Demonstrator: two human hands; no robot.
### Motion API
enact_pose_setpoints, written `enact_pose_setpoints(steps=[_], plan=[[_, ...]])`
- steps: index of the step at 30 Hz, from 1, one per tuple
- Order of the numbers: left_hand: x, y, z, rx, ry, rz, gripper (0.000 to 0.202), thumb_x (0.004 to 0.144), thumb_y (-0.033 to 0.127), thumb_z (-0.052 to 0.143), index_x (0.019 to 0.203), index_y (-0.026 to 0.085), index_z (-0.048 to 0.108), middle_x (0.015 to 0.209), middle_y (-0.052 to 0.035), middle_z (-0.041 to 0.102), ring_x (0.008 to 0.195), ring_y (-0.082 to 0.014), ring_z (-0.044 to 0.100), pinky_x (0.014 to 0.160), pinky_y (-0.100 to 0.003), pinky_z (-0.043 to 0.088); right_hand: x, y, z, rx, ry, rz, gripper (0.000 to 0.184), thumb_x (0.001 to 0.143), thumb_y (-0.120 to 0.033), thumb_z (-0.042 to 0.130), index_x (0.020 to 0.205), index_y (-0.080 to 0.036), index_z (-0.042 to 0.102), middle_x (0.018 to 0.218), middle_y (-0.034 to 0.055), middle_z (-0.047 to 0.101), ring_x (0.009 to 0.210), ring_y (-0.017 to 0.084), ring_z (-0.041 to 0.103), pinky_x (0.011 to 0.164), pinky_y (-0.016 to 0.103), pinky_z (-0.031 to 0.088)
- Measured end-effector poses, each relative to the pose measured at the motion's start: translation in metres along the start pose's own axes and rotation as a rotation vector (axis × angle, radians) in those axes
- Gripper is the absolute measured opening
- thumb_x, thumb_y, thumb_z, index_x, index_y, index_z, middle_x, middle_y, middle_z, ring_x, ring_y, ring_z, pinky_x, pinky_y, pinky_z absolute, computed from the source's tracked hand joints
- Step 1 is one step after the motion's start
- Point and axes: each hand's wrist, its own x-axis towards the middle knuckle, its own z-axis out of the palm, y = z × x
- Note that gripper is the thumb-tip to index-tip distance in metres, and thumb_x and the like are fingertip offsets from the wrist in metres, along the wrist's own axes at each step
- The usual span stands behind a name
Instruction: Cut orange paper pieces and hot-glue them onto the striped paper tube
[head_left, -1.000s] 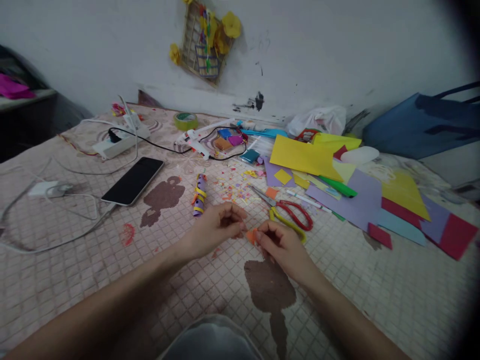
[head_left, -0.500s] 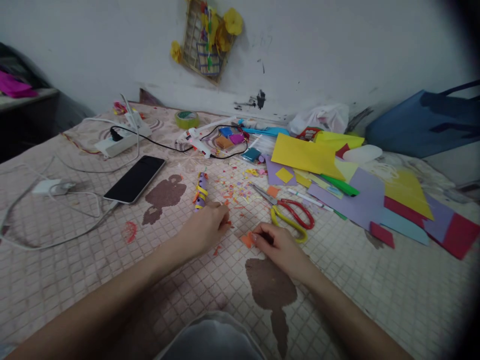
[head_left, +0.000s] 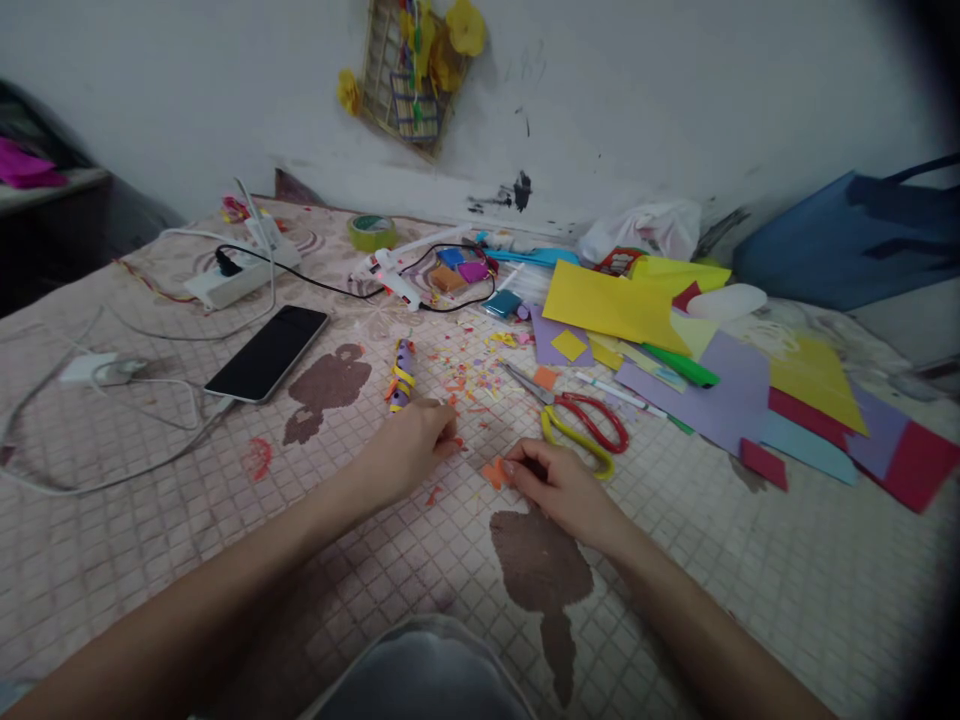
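Note:
My right hand point(head_left: 559, 490) rests on the patterned bedsheet point(head_left: 150, 560) with its fingers curled, pinching a small orange paper piece point(head_left: 493, 473) at its left edge. My left hand point(head_left: 415, 446) lies a short way to the left, fingers closed low over orange scraps on the sheet; what they pinch is too small to make out. A purple paper roll with yellow bands point(head_left: 401, 373) lies just beyond my left hand. Red and yellow scissors point(head_left: 581, 424) lie just beyond my right hand.
A black phone point(head_left: 267, 352) lies at the left with white cables and a power strip point(head_left: 238, 276). A glue gun point(head_left: 390, 278), green tape roll point(head_left: 372, 232), coloured paper sheets point(head_left: 720, 375) and a blue bag point(head_left: 855, 245) fill the far side by the wall.
Both hands have dropped from a raised position down onto the sheet. My left hand moved away from the orange piece to the scraps at the left.

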Motion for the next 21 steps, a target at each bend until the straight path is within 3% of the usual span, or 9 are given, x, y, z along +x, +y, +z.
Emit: enact_pose_setpoints(steps=[7,15,19,21], plan=[[0.0,0.005,-0.01,-0.023,-0.065,0.006,0.011,0.074,0.008,0.052,0.072,0.012,0.061,0.07,-0.0037,0.061,0.066,-0.0138,0.054,0.062,-0.024,0.037,0.0,0.001,0.0,0.013,-0.004,-0.008,0.016,0.085,-0.026,0.05,0.073,-0.018,0.058,0.057,-0.0038,0.049,0.05,0.01,0.042,0.046,0.021,0.031],[0.001,0.003,-0.013,-0.012,-0.059,0.045,0.017,0.071,0.006,0.047,0.068,0.014,0.062,0.065,-0.002,0.061,0.062,-0.0126,0.052,0.06,-0.024,0.037,0.0,0.0,0.002,-0.018,0.026,-0.029,0.013,0.084,-0.023,0.05,0.076,-0.019,0.059,0.061,-0.0021,0.054,0.053,0.011,0.046,0.049,0.023,0.034],[-0.001,0.009,-0.009,-0.092,0.046,0.013,0.014,0.075,0.011,0.049,0.069,0.014,0.061,0.065,-0.0017,0.06,0.06,-0.0116,0.052,0.057,-0.023,0.037,-0.001,-0.004,0.006,0.029,0.235,-0.08,0.008,0.082,-0.02,0.054,0.089,-0.019,0.057,0.08,0.0016,0.06,0.065,0.013,0.053,0.058,0.025,0.041],[-0.003,0.016,-0.007,-0.237,0.083,-0.014,0.013,0.078,0.015,0.049,0.073,0.014,0.061,0.066,-0.0015,0.06,0.06,-0.0109,0.053,0.056,-0.022,0.039,-0.002,-0.01,0.008,0.068,0.305,-0.095,0.006,0.082,-0.02,0.053,0.087,-0.019,0.057,0.081,0.0019,0.06,0.066,0.013,0.053,0.059,0.025,0.041]])
